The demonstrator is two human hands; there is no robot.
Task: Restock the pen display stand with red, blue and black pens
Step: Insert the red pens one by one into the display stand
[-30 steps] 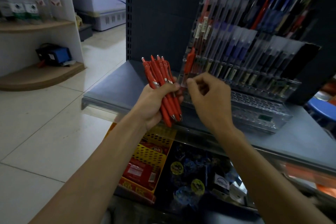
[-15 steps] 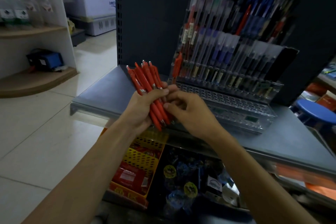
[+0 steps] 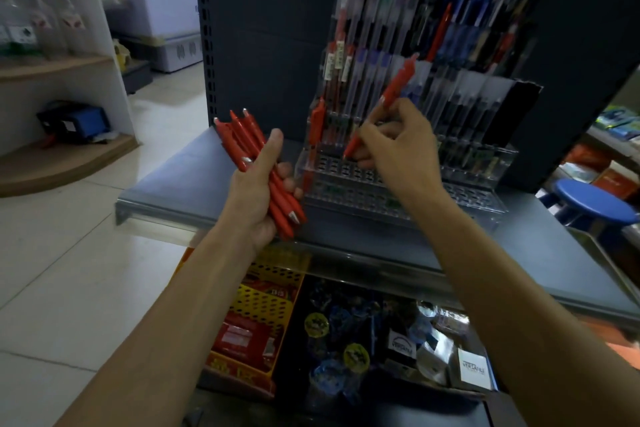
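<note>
My left hand (image 3: 258,189) grips a bundle of several red pens (image 3: 242,139) just left of the clear tiered pen display stand (image 3: 467,196), which stands on a grey shelf (image 3: 180,191). My right hand (image 3: 398,146) pinches a single red pen (image 3: 394,90), held tilted with its tip down over the stand's perforated lower tier. One red pen (image 3: 317,121) stands in a slot at the stand's left end. The upper tiers hold rows of clear, blue, black and red pens, blurred.
Below the shelf lie a yellow perforated basket (image 3: 277,291) with red packs and a dark bin of small packaged goods (image 3: 381,340). A blue stool (image 3: 595,201) stands at right. Tiled floor and a white shelf unit (image 3: 104,45) with bottles are at left.
My right hand drew one red pen out of the bundle and carried it up and right over the stand's lower tier. My left hand stayed put with the bundle.
</note>
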